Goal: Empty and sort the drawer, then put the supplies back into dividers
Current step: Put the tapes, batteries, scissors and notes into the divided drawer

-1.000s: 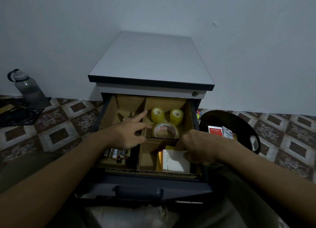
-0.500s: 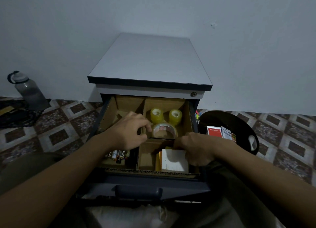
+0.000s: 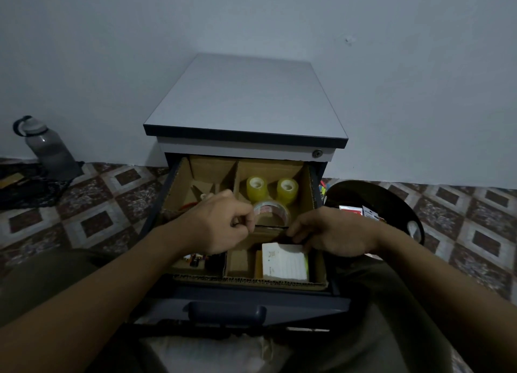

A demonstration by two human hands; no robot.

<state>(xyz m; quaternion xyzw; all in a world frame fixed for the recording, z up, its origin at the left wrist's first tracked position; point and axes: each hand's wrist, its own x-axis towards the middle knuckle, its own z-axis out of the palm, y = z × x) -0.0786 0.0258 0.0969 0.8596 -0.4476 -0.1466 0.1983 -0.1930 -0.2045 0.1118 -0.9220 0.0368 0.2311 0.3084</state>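
My left hand (image 3: 223, 227) pinches the top edge of the cardboard divider (image 3: 267, 234) at the middle of the drawer (image 3: 251, 300), and my right hand (image 3: 333, 234) curls its fingers over the same strip, just behind the white notepad (image 3: 284, 262). If I pull unevenly (the cardboard looks flimsy), I judge the strip could buckle or lift, letting the clear tape roll (image 3: 272, 211) tip forward into the notepad's compartment.
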